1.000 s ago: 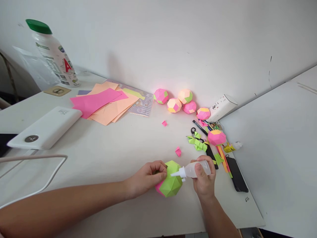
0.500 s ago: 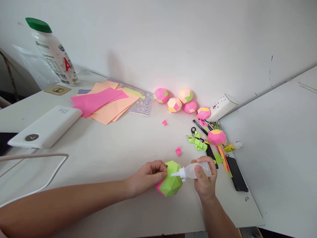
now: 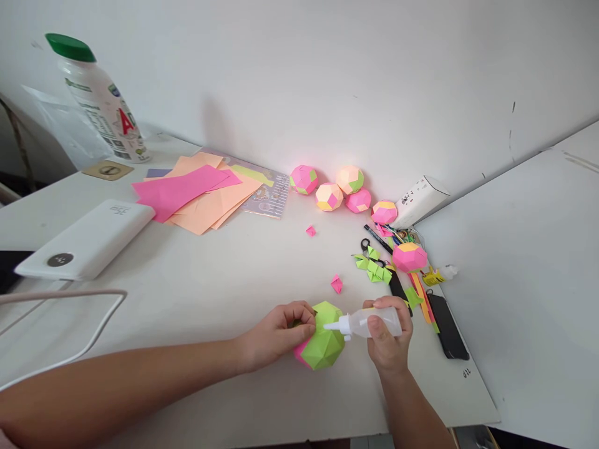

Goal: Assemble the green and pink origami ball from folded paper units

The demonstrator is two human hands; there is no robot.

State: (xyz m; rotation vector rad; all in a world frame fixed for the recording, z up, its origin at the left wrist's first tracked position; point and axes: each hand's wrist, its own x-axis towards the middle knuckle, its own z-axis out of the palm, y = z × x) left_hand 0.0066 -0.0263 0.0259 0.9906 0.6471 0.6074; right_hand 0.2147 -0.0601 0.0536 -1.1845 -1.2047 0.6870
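My left hand (image 3: 279,333) grips a green and pink folded paper ball (image 3: 322,347) that rests on the white table (image 3: 210,287) near its front edge. My right hand (image 3: 387,340) is closed round a small clear glue bottle (image 3: 369,322), held sideways with its white nozzle touching the top of the ball. Several small folded green paper pieces (image 3: 373,267) lie just beyond my right hand. Two small pink folded pieces (image 3: 336,284) lie loose behind the ball.
Several finished paper balls (image 3: 330,196) sit by the wall, another (image 3: 409,257) on pens and paper strips at right. Pink and orange sheets (image 3: 201,193), a white power bank (image 3: 84,238) with cable, a large bottle (image 3: 100,100), a white box (image 3: 418,201) and a black phone (image 3: 447,327) are around.
The glue bottle and my right hand have shifted very slightly to the right. My left hand and the ball stay where they were.
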